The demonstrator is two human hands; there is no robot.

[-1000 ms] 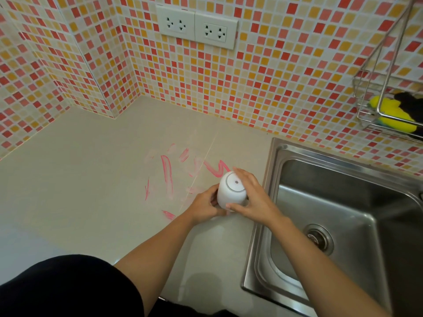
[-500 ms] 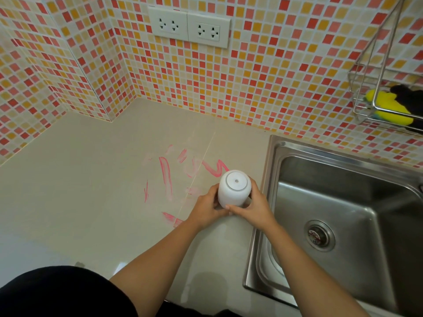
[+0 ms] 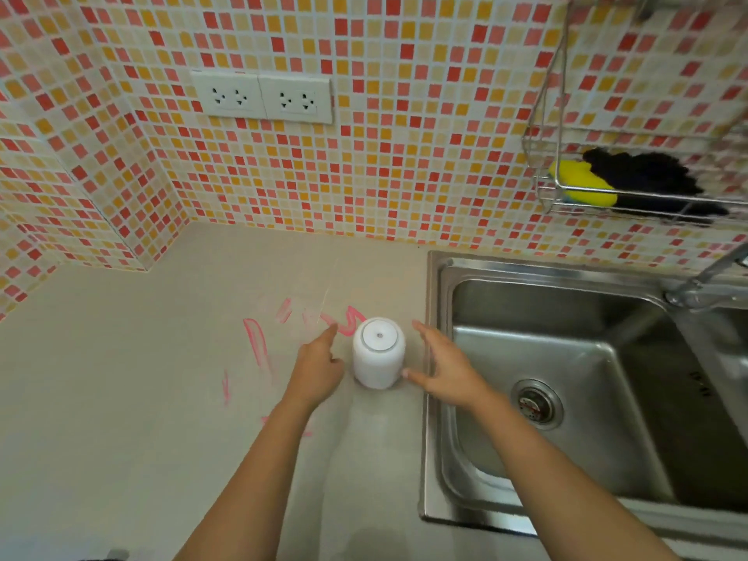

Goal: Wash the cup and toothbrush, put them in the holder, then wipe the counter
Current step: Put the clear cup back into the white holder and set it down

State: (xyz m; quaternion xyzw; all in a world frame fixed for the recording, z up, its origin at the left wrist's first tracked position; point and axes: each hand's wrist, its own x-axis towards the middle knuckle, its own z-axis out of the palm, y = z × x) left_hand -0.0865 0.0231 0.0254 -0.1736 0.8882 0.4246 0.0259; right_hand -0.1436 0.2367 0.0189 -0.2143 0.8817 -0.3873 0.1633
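A white cup (image 3: 378, 354) stands upside down on the beige counter (image 3: 121, 398), just left of the sink. My left hand (image 3: 317, 370) hovers to its left with fingers relaxed, a small gap between them and the cup. On the other side, my right hand (image 3: 443, 368) is spread open, its thumb tip near the cup's lower edge. Neither hand holds anything. Pink smears (image 3: 257, 346) mark the counter left of and behind the cup. No toothbrush is in view.
A steel sink (image 3: 566, 358) with a drain (image 3: 534, 402) lies to the right, a tap (image 3: 712, 277) at its far right. A wire rack (image 3: 566, 196) on the tiled wall holds a yellow sponge (image 3: 583, 184) and a dark cloth (image 3: 639, 172). Double sockets (image 3: 263, 97) sit above the counter.
Both hands have let go of the upturned cup and drawn apart to either side. The cup now stands alone on the counter. The camera view has tilted up.
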